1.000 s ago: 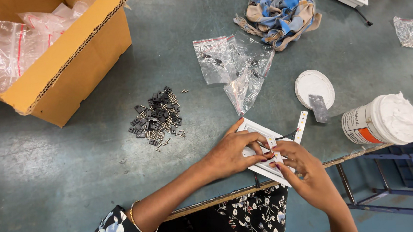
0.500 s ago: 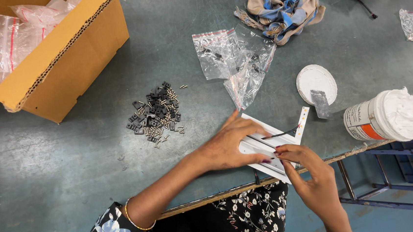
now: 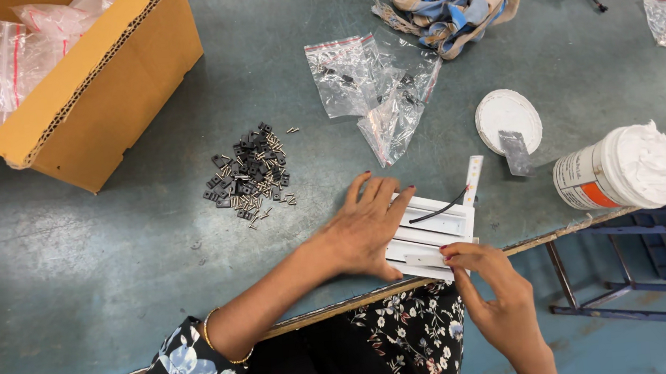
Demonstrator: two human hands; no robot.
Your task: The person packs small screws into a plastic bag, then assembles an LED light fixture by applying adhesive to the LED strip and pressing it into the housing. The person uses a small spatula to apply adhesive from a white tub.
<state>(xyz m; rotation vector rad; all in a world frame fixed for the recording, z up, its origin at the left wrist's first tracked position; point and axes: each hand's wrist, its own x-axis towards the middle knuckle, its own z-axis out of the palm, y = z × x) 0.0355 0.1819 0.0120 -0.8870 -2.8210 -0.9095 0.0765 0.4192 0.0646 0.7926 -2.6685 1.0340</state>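
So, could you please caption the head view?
Left hand flat on white strips at table edge; right hand pinches one.

Box: brown cardboard box, far up-left of the hands.
Bags: clear plastic bags, just above them.
Tub: white tub, orange-banded label, right.

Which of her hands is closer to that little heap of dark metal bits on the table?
The left hand. It lies flat on the white strips, just right of the heap of dark metal bits. The right hand is farther off, at the table's near edge.
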